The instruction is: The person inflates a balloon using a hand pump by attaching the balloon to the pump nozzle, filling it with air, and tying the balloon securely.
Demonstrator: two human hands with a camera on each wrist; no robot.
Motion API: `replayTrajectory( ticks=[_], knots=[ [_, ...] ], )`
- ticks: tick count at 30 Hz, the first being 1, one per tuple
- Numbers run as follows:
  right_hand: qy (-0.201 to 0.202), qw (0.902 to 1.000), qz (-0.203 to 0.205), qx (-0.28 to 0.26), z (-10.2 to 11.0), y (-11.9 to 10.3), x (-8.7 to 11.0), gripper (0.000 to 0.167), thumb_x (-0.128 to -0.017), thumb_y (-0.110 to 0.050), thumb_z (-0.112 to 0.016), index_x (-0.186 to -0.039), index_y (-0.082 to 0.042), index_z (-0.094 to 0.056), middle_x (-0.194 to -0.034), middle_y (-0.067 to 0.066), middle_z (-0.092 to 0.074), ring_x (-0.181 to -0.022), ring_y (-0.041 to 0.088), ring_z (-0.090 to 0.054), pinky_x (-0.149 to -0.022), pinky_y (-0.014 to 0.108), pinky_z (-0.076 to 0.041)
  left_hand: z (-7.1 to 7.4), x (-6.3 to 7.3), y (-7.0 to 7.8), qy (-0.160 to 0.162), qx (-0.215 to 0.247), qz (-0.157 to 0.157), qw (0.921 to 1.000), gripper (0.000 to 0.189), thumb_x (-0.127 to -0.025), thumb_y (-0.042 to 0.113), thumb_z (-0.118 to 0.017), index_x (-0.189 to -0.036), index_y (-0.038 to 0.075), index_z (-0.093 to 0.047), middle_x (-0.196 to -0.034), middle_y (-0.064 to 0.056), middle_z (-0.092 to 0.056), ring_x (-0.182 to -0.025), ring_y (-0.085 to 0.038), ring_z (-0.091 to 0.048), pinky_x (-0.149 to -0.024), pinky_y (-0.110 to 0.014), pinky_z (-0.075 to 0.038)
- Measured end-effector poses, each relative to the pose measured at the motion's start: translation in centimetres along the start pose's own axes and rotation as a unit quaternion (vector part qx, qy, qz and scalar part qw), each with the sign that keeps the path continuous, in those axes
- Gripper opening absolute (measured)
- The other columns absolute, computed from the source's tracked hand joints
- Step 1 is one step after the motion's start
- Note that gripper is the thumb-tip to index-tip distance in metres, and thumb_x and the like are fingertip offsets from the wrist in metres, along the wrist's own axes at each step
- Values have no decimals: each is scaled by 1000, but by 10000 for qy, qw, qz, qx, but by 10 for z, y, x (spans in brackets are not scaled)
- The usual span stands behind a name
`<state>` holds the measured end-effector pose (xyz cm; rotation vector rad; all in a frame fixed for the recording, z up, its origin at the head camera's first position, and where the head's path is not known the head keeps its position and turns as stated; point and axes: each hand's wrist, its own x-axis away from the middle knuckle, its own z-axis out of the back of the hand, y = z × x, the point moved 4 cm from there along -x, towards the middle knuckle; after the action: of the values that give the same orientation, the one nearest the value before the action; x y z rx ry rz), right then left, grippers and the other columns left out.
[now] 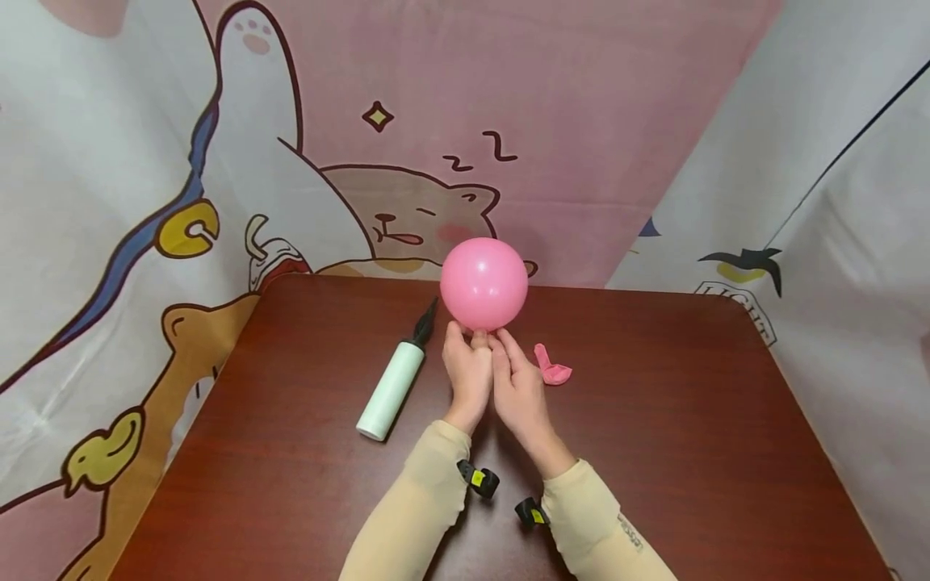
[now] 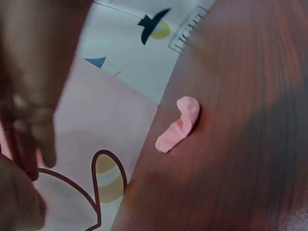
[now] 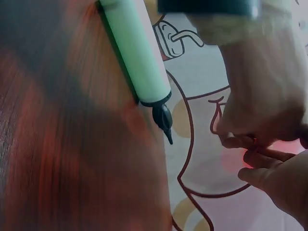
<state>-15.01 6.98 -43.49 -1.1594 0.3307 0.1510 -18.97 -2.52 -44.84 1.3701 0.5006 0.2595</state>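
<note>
A round, inflated pink balloon [image 1: 483, 282] stands above both hands in the head view, its neck down among the fingertips. My left hand [image 1: 468, 373] pinches at the neck from the left. From the right, the fingers of my right hand [image 1: 520, 391] close on the same spot, thumbs side by side. The fingers hide the neck itself. In the right wrist view the left hand [image 3: 264, 96] and right hand [image 3: 284, 185] meet fingertip to fingertip. A limp, uninflated pink balloon [image 1: 553, 367] lies on the table just right of the right hand; it also shows in the left wrist view [image 2: 180, 126].
A pale green hand pump [image 1: 392, 390] with a black nozzle [image 1: 425, 323] lies on the brown table [image 1: 676, 452], left of the hands. Cartoon-printed cloth [image 1: 581, 121] hangs behind the table and along its sides. Black straps [image 1: 479, 479] sit at the wrists.
</note>
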Motion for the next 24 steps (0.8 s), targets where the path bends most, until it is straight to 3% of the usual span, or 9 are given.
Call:
replayTrajectory(
  ticks=[3,7,10,12,15,18,20,24],
  knots=[
    [106,9999,116,12,1,-3,-1,36,-105,-7,-54,-138,5,-61,-134,22,-65,-124,38,-64,-105,56,-47,-2,0,0,269,233,-337,9988,6,-89,-4,-58,-88,1,-56,-81,-16,-60,-79,-31,-56,-73,-38,-43],
    [351,9993,129,16,3,-4,-3,32,-104,-5,-58,-133,5,-65,-127,21,-69,-119,39,-67,-115,58,-34,-4,-2,-1,305,428,-496,9974,8,-91,-5,-57,-89,2,-54,-78,-13,-58,-76,-26,-55,-70,-34,-43],
    [501,9987,86,-20,5,-3,-3,30,-101,-6,-62,-129,5,-68,-116,20,-74,-109,39,-71,-117,60,-25,-3,-7,-2,181,440,-402,9981,10,-91,-7,-57,-89,2,-52,-76,-12,-58,-74,-23,-56,-68,-32,-45],
    [434,9988,5,-244,6,-2,-2,32,-100,-7,-66,-129,6,-68,-111,19,-76,-104,37,-74,-119,53,-25,1,-13,-4,179,389,-325,9986,13,-90,-9,-55,-88,2,-50,-76,-12,-59,-73,-21,-57,-67,-31,-45],
    [231,9965,-314,-740,7,3,1,35,-98,-8,-69,-130,5,-66,-110,17,-76,-102,32,-75,-115,33,-37,8,-22,-2,-24,388,-268,9989,16,-91,-11,-55,-88,2,-49,-79,-14,-62,-74,-21,-60,-66,-31,-46],
    [35,9902,-709,-1204,8,12,1,36,-100,-9,-68,-132,5,-65,-117,17,-75,-110,30,-72,-95,16,-49,11,-26,1,-411,438,-257,9979,15,-93,-9,-59,-88,2,-50,-82,-15,-64,-78,-24,-64,-68,-32,-47],
    [32,9855,-892,-1443,10,17,0,35,-100,-9,-67,-132,6,-64,-119,19,-74,-113,30,-71,-88,14,-52,10,-24,1,-664,553,-221,9960,16,-94,-9,-62,-87,0,-50,-83,-16,-64,-78,-26,-66,-67,-30,-48],
    [144,9756,-1089,-1902,17,22,-6,34,-100,-6,-66,-131,8,-62,-120,26,-71,-110,29,-73,-91,19,-54,6,-17,-3,-943,830,-109,9920,16,-93,-9,-65,-86,-2,-52,-83,-18,-65,-74,-23,-64,-63,-25,-48]
  ],
)
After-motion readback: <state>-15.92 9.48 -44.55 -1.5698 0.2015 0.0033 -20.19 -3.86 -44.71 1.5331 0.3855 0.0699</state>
